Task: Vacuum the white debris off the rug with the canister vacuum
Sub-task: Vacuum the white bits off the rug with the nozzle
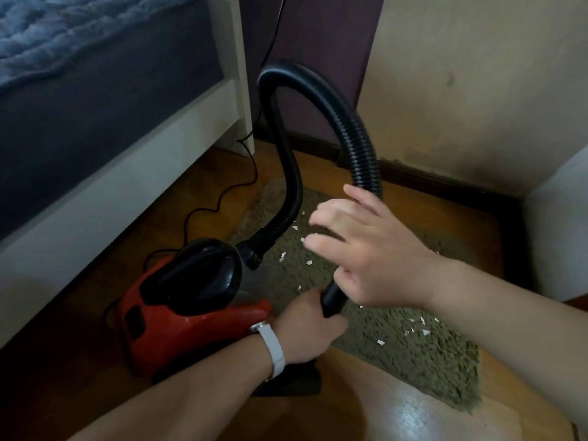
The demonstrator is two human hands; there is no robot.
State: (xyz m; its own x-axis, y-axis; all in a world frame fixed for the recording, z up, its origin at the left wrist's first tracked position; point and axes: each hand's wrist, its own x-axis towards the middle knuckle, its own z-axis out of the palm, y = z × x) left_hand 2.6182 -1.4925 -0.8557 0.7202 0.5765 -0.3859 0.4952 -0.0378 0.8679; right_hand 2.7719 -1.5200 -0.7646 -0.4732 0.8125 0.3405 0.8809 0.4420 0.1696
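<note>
A red and black canister vacuum (191, 300) sits on the wood floor at the left edge of a shaggy olive rug (423, 351). Its black ribbed hose (321, 90) loops up and comes back down to a smooth black wand (334, 296). My left hand (308, 329), with a white watch band on the wrist, is closed around the wand's lower end. My right hand (372, 249) hovers over the wand higher up, fingers spread, thumb touching the tube. White debris (416, 327) lies scattered on the rug in small scraps; a dark floor nozzle (299, 383) shows below my left wrist.
A bed with a white frame (127, 183) and grey mattress runs along the left. The black power cord (222, 198) snakes over the floor by the bed leg. A beige wall with dark skirting (445, 183) bounds the rug behind, and white furniture (560, 237) stands at right.
</note>
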